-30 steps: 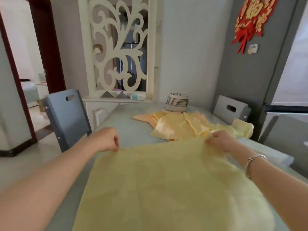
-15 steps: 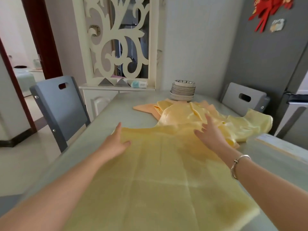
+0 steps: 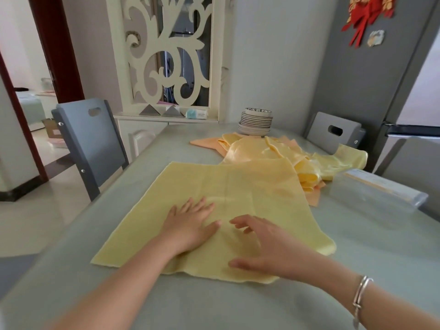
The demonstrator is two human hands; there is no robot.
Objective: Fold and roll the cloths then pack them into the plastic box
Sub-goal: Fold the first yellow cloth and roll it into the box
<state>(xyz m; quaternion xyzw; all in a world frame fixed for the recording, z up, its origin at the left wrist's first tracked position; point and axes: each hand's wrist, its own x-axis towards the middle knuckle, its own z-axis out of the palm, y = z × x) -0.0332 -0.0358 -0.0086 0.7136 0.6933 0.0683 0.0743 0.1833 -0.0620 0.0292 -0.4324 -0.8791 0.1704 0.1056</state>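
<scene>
A pale yellow cloth (image 3: 238,186) lies spread flat on the grey-green table (image 3: 357,246). My left hand (image 3: 190,225) presses flat on its near middle with straight fingers. Just right of it, my right hand (image 3: 264,241) hovers or rests on the cloth with fingers spread and relaxed. A heap of several yellow and orange cloths (image 3: 281,156) lies beyond the spread one. At the table's right edge sits the clear plastic box (image 3: 381,189).
A stack of bowls and plates (image 3: 256,122) stands at the table's far end. Grey chairs stand at the left (image 3: 90,144) and far right (image 3: 335,132). A fridge (image 3: 404,91) rises on the right.
Both hands let go of the cloth's far edge, flattened, and slid back toward me over the cloth to its near middle. The cloth now lies spread flat.
</scene>
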